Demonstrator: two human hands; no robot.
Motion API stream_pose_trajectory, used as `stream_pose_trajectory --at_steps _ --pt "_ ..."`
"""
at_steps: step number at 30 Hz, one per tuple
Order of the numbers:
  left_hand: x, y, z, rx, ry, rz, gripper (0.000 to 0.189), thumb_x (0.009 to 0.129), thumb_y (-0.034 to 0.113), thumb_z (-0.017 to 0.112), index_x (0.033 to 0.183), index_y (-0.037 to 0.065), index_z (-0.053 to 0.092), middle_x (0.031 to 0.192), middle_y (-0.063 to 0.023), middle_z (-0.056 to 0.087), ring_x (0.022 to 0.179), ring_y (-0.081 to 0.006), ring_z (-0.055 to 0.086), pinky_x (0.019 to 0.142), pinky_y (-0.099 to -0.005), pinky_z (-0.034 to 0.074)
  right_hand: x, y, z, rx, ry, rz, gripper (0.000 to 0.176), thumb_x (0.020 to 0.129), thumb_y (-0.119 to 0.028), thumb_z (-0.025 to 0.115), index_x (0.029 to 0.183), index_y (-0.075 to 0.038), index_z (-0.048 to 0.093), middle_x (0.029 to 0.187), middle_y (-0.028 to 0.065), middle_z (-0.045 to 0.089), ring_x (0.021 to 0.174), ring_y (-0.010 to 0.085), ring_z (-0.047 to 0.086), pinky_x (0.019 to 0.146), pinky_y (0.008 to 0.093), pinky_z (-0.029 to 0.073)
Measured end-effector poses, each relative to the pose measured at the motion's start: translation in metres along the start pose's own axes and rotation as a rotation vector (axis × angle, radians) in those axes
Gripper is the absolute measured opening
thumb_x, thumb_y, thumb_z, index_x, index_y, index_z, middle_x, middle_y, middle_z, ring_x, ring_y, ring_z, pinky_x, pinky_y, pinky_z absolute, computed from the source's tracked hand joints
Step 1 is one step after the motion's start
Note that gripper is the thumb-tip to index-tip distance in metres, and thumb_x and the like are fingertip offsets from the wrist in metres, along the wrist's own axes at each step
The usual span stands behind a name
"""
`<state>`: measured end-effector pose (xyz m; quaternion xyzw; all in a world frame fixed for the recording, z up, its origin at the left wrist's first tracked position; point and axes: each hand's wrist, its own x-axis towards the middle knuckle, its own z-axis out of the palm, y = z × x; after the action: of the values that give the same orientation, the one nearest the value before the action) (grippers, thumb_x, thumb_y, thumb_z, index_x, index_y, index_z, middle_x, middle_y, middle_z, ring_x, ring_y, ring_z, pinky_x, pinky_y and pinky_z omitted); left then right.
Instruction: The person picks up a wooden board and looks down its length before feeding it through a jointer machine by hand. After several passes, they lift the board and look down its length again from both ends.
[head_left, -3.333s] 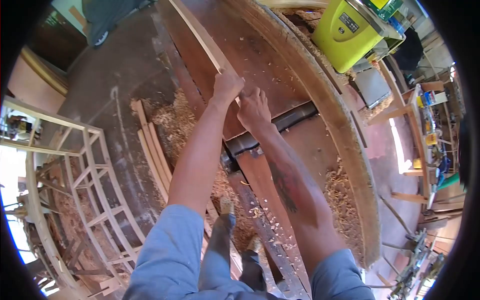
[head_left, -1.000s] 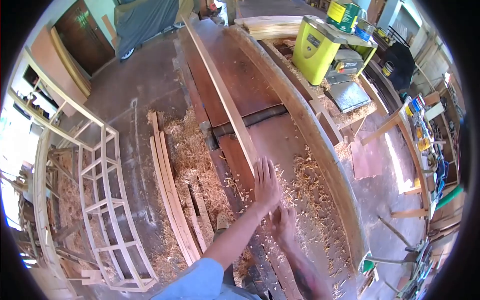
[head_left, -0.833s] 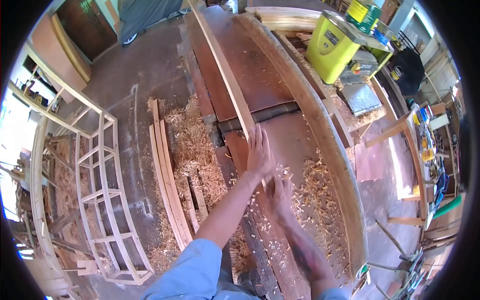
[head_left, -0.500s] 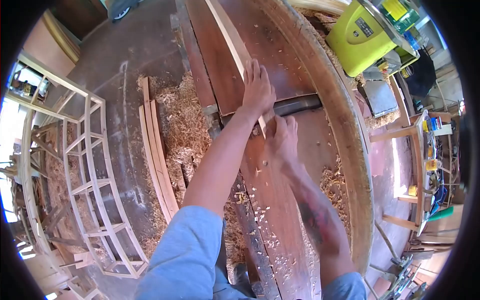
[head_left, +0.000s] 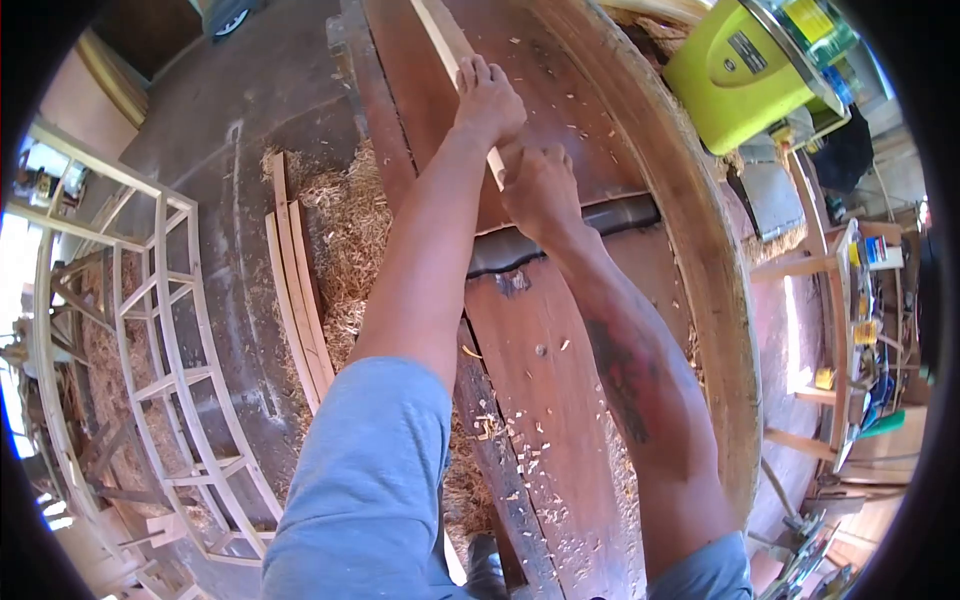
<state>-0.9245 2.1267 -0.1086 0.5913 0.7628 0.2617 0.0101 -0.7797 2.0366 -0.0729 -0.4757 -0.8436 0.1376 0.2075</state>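
A long, narrow wooden strip (head_left: pixel 440 38) runs away from me over the reddish-brown wooden surface (head_left: pixel 520 350). My left hand (head_left: pixel 488 103) is wrapped over the strip. Closer to me, my right hand (head_left: pixel 541 190) closes round the strip's near end, its fingers curled. A dark bar (head_left: pixel 620 212) crosses the surface in a gap just below my hands. Small wood chips lie scattered on the boards.
Wooden strips (head_left: pixel 295 290) and curly shavings (head_left: pixel 350 240) lie left of the surface. A pale wooden frame (head_left: pixel 172 300) stands farther left. A lime-green machine (head_left: pixel 725 75) is at the upper right, above a cluttered shelf (head_left: pixel 840 300). A raised wooden edge (head_left: pixel 720 300) borders the surface.
Both hands and the strip have moved forward, away from me and slightly left. The strip's near end has passed beyond the dark bar, and more of the bar shows.
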Motion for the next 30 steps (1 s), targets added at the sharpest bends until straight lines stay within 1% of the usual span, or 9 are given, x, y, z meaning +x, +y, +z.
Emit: stream_pose_trajectory --at_steps 2,4,6,10,14,19,23,27,30 --pt "-0.018 0.014 -0.006 0.006 -0.004 0.010 0.070 0.088 0.023 0.047 0.142 -0.016 0.026 0.152 -0.0345 0.018 0.144 -0.0491 0.011 0.118 -0.0540 0.010 -0.017 0.001 -0.012 0.034 0.016 0.032 0.023 0.082 -0.010 0.061 0.102 0.000 0.062 0.104 0.0229 0.060 0.102 0.0402 0.053 0.094 0.0479 0.041" --pt "-0.045 0.025 0.001 0.000 0.043 0.028 0.069 0.087 0.022 0.048 0.140 -0.017 0.027 0.151 -0.0355 0.019 0.143 -0.0497 0.013 0.118 -0.0527 0.012 -0.043 0.010 -0.024 -0.037 -0.117 -0.136 0.025 0.081 -0.009 0.060 0.104 0.002 0.060 0.112 0.0246 0.057 0.103 0.0409 0.052 0.093 0.0491 0.040" --pt "-0.084 0.043 0.001 -0.004 0.116 0.063 0.067 0.087 0.020 0.048 0.139 -0.018 0.029 0.150 -0.0359 0.022 0.142 -0.0508 0.015 0.118 -0.0533 0.014 -0.084 0.004 -0.044 0.077 -0.080 -0.018 0.027 0.082 -0.007 0.059 0.107 0.002 0.057 0.114 0.0243 0.056 0.103 0.0421 0.050 0.093 0.0499 0.039" --pt "-0.189 0.099 -0.019 -0.012 0.093 0.070 0.067 0.085 0.018 0.051 0.137 -0.019 0.031 0.149 -0.0376 0.021 0.142 -0.0516 0.014 0.118 -0.0561 0.013 -0.192 0.024 -0.058 0.200 0.071 -0.035 0.035 0.082 -0.007 0.061 0.116 -0.005 0.053 0.104 0.0235 0.053 0.103 0.0433 0.049 0.087 0.0526 0.044" --pt "-0.324 0.177 -0.045 -0.166 -0.018 0.063 0.070 0.086 0.016 0.050 0.139 -0.021 0.023 0.149 -0.0401 0.015 0.142 -0.0542 0.009 0.118 -0.0580 0.011 -0.326 0.017 -0.127 0.207 -0.116 0.175 0.053 0.081 -0.006 0.064 0.131 -0.006 0.046 0.097 0.0207 0.051 0.091 0.0377 0.049 0.078 0.0488 0.043" --pt "-0.431 0.244 -0.059 -0.233 -0.069 0.046 0.068 0.088 0.015 0.049 0.140 -0.020 0.024 0.148 -0.0407 0.016 0.140 -0.0562 0.011 0.116 -0.0613 0.012 -0.453 0.053 -0.159 0.117 -0.087 0.067 0.055 0.084 -0.007 0.065 0.133 0.001 0.040 0.091 0.0200 0.050 0.079 0.0351 0.045 0.069 0.0487 0.039" --pt "-0.387 0.218 -0.047 -0.194 -0.039 0.049 0.068 0.087 0.015 0.050 0.140 -0.020 0.025 0.149 -0.0397 0.016 0.141 -0.0547 0.010 0.117 -0.0591 0.012 -0.405 0.048 -0.145 0.154 -0.193 0.106 0.052 0.086 -0.008 0.061 0.132 0.004 0.040 0.094 0.0233 0.048 0.086 0.0372 0.046 0.074 0.0507 0.041" --pt "-0.281 0.150 -0.020 -0.124 0.074 0.091 0.069 0.086 0.016 0.051 0.140 -0.018 0.026 0.151 -0.0364 0.016 0.143 -0.0510 0.009 0.118 -0.0575 0.011 -0.290 0.041 -0.087 0.134 0.042 -0.004 0.031 0.081 -0.007 0.061 0.108 0.003 0.050 0.094 0.0248 0.048 0.089 0.0404 0.047 0.079 0.0524 0.041" --pt "-0.203 0.112 -0.008 -0.096 0.103 0.080 0.065 0.087 0.017 0.048 0.138 -0.019 0.028 0.150 -0.0367 0.019 0.142 -0.0511 0.013 0.118 -0.0556 0.012 -0.213 0.037 -0.054 0.152 0.053 0.006 0.024 0.078 -0.004 0.060 0.099 0.004 0.051 0.097 0.0255 0.050 0.095 0.0425 0.047 0.086 0.0517 0.040"
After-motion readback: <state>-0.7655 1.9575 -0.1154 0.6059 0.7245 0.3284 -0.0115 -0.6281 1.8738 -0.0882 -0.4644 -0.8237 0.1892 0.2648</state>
